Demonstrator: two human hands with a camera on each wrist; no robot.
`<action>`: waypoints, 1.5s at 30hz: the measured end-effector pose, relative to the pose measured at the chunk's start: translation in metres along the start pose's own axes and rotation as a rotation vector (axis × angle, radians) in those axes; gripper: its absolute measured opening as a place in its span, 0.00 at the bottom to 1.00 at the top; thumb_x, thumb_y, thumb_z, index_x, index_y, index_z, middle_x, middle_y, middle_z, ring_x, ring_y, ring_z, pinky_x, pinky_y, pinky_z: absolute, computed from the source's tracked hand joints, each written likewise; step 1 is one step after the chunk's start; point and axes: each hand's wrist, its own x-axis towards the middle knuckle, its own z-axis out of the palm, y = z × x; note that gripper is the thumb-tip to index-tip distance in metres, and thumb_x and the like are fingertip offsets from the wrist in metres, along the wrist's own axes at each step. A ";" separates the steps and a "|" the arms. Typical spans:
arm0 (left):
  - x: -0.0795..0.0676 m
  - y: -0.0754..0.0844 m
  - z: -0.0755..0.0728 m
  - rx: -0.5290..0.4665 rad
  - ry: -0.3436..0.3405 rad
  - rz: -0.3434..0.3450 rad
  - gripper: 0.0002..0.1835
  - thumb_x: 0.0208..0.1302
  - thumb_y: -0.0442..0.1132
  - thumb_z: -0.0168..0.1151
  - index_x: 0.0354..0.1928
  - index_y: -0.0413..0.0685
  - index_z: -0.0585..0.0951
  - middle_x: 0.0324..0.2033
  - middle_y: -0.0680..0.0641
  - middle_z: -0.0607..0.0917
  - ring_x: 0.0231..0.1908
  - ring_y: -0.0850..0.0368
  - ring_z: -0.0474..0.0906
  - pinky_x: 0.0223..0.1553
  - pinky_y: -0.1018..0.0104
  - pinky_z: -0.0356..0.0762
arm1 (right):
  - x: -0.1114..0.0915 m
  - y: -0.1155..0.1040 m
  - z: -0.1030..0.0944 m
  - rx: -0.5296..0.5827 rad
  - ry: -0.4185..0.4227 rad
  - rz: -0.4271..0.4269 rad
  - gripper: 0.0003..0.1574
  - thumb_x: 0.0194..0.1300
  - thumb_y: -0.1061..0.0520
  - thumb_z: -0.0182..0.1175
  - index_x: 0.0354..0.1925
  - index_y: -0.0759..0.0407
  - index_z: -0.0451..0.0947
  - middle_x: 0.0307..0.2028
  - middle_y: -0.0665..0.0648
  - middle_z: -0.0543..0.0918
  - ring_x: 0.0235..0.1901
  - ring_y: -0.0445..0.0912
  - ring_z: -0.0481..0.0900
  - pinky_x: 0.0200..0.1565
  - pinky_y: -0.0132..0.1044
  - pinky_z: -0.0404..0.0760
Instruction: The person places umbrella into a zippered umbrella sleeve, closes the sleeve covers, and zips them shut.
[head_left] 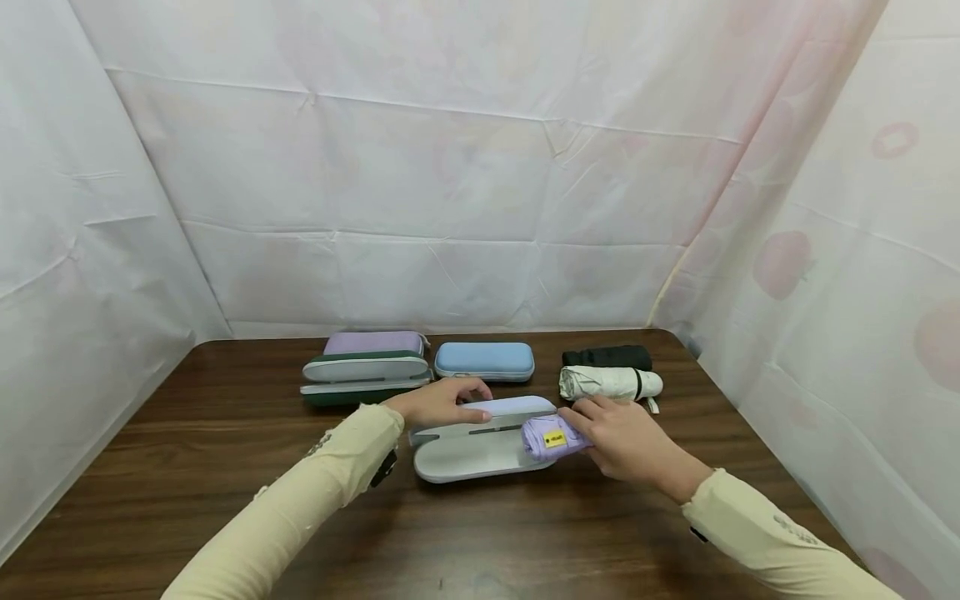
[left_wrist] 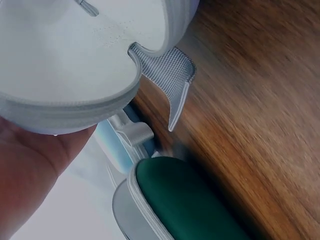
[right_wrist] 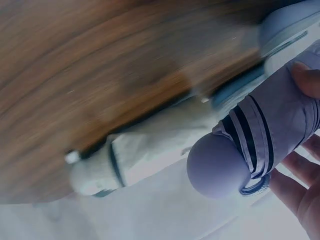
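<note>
An opened zip case (head_left: 472, 454) with a pale lavender-blue shell and grey-white lining lies mid-table. My left hand (head_left: 438, 406) holds its raised lid from behind, thumb over the edge. In the left wrist view, the palm lies against the outside of the case (left_wrist: 60, 75), and the fingers are mostly hidden. With my right hand (head_left: 622, 440) I grip a folded lavender umbrella (head_left: 534, 439) with a yellow label, over the right end of the case. The right wrist view shows the rounded handle of the umbrella (right_wrist: 220, 165) pointing away from the fingers.
Left at the back, a green case (head_left: 366, 398) stands partly open before a purple case (head_left: 375, 342). A closed blue case (head_left: 483, 358) lies behind the opened one. Back right, a cream folded umbrella (head_left: 603, 382) lies in front of a black one (head_left: 607, 357). White curtains surround the table.
</note>
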 end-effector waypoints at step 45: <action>0.007 0.020 0.014 0.089 0.041 0.064 0.22 0.63 0.60 0.58 0.54 0.61 0.75 0.46 0.56 0.80 0.46 0.63 0.76 0.47 0.63 0.72 | 0.057 -0.078 0.036 0.079 -0.068 0.025 0.32 0.53 0.50 0.72 0.55 0.59 0.76 0.49 0.57 0.79 0.40 0.49 0.78 0.33 0.40 0.80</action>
